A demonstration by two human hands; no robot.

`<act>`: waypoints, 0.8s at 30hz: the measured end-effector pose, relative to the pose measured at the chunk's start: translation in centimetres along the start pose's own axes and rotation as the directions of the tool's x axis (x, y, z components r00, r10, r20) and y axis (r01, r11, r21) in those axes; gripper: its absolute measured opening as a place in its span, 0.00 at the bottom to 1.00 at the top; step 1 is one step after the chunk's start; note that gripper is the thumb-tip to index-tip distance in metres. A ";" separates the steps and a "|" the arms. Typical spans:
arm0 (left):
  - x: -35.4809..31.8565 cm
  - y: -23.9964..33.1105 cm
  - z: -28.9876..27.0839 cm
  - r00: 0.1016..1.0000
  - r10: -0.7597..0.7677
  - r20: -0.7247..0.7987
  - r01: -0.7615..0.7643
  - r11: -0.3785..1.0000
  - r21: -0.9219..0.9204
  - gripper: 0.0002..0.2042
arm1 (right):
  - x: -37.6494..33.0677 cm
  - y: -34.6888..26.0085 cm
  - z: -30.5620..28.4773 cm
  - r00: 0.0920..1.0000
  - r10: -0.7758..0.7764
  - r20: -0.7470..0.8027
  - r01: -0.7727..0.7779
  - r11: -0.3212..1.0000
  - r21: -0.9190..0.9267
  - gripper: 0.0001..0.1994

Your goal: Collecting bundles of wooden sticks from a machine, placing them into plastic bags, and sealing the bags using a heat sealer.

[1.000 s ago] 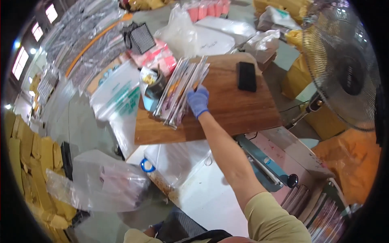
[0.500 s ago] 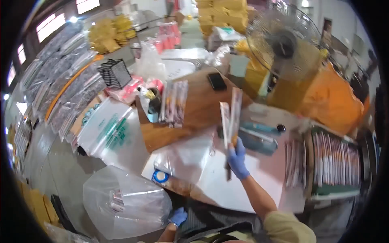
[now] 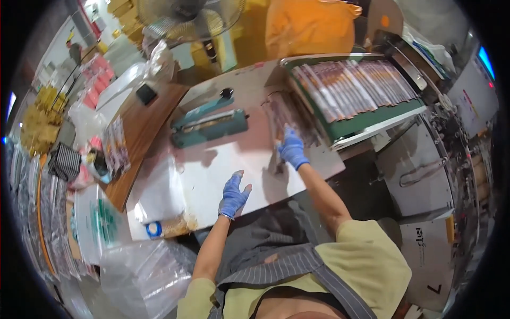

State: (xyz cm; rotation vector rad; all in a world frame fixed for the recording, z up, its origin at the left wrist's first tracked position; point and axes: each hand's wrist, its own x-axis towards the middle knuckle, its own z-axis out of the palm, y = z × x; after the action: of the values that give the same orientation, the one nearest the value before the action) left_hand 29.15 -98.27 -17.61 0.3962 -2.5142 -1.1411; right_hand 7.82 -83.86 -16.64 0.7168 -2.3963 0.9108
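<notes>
My left hand (image 3: 234, 196), in a blue glove with bare fingertips, is over the white tabletop (image 3: 212, 175). Its fingers are apart and nothing is in it. At the right of the table my blue-gloved right hand (image 3: 292, 148) is closed around slim long packets (image 3: 277, 158), their lower end showing below the thumb. Motion smears them, and the fingers partly hide them. Just beyond that hand, more slim packets (image 3: 284, 109) lie beside a green-lined tray (image 3: 366, 125). A row of similar printed packets (image 3: 353, 87) fills the tray.
A teal bag sealer (image 3: 210, 130) stands at the table's back. To the left are a brown board (image 3: 146, 135), a dark phone (image 3: 146, 94), clear plastic sheets (image 3: 162, 191) and a blue tape roll (image 3: 154, 229). A large plastic bag (image 3: 143, 276) hangs low left. A fan (image 3: 191, 13) stands behind.
My view has swung to the right. My right hand has brought the raised packets down beside the tray. My left hand has come up from beside the plastic bag to above the table.
</notes>
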 end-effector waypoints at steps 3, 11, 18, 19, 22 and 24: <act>2.7 -0.5 1.7 0.996 0.069 -0.055 -0.048 0.949 0.312 0.29 | 1.5 -3.0 -6.3 0.994 -0.076 0.075 0.057 0.972 0.226 0.20; 15.2 -2.7 2.7 0.950 0.042 -0.308 0.066 0.941 0.333 0.25 | 9.6 14.3 -19.7 0.819 0.035 -0.572 -0.211 0.946 -0.244 0.14; 18.8 1.3 7.9 0.981 -0.050 -0.188 0.105 0.949 0.296 0.27 | 21.9 35.5 -21.8 0.881 0.222 -0.417 -0.439 0.710 -0.551 0.21; 18.6 1.7 9.0 0.979 -0.034 -0.202 0.088 0.960 0.264 0.27 | 24.0 36.8 -21.4 0.868 0.302 -0.393 -0.489 0.655 -0.576 0.20; 18.8 5.7 12.2 0.986 -0.001 -0.166 0.043 0.968 0.249 0.30 | 27.3 43.8 -23.7 0.784 0.491 -0.380 -0.614 0.524 -0.590 0.18; 19.1 5.1 13.3 0.972 -0.005 -0.235 0.084 0.941 0.328 0.29 | 29.0 41.2 -21.3 0.725 0.618 -0.302 -0.642 0.449 -0.622 0.25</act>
State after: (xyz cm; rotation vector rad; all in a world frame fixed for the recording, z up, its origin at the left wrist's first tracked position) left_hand 5.77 -93.59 -18.09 0.6390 -2.4977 -0.6313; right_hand -34.19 -51.08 -4.19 -0.5473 -2.7007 0.1383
